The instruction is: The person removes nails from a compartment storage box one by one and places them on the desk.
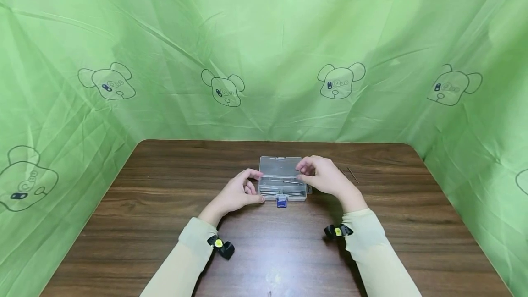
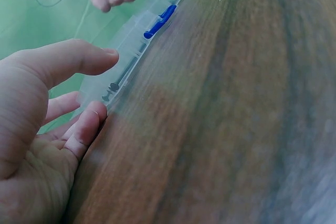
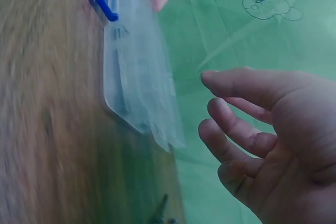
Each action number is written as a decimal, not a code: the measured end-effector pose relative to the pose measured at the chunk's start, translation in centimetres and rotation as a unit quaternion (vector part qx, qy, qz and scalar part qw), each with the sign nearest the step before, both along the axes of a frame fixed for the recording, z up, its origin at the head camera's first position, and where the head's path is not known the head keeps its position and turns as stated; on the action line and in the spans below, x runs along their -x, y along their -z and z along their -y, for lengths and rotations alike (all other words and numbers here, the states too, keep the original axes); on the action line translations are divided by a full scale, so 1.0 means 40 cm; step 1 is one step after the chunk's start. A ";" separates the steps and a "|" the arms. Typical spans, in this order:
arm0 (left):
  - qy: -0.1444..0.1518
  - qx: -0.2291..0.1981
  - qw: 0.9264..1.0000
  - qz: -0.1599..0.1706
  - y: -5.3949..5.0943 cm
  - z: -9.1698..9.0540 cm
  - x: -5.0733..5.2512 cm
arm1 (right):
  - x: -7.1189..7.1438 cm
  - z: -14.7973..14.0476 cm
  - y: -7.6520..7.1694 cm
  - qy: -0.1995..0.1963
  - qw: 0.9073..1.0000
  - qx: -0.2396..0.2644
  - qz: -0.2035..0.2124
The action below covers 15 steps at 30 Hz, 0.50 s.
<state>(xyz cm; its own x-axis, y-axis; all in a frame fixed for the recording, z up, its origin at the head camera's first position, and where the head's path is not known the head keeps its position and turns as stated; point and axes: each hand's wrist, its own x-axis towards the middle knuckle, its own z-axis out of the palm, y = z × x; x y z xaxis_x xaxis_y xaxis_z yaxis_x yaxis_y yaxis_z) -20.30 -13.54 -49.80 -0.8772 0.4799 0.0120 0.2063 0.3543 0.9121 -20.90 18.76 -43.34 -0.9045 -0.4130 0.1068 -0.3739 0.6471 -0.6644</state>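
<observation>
A clear plastic compartment box [image 1: 274, 167] stands on the table with its lid raised at the back and a blue latch [image 1: 282, 202] at the front. Thin metal nails [image 1: 294, 193] lie in its front compartment; another thin piece [image 1: 292, 182] lies farther back. My left hand [image 1: 236, 192] holds the box's left end, thumb at the front corner and index finger near the hinge. In the left wrist view a nail head [image 2: 114, 86] shows through the wall. My right hand [image 1: 323, 175] hovers over the right side, fingers loosely bent, nothing between them in the right wrist view.
On the brown wooden table [image 1: 165, 205], a few thin dark pieces [image 1: 352, 175] lie right of the box, partly behind my right hand. Green cloth [image 1: 264, 26] with bear-head drawings hangs behind and at both sides of the table.
</observation>
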 end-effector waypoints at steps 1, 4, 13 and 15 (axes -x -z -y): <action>0.000 -0.001 1.000 -0.001 0.000 0.000 0.000 | 0.002 0.006 0.004 0.000 1.000 0.001 0.001; 0.001 -0.004 1.000 -0.001 0.002 -0.002 -0.001 | 0.006 0.020 0.020 0.004 1.000 -0.002 0.002; 0.002 -0.012 1.000 -0.006 0.006 -0.001 0.001 | 0.001 0.036 0.048 0.013 0.999 -0.031 -0.004; 0.002 -0.011 1.000 -0.006 0.004 -0.001 0.000 | 0.001 0.038 0.050 0.020 0.999 -0.029 0.002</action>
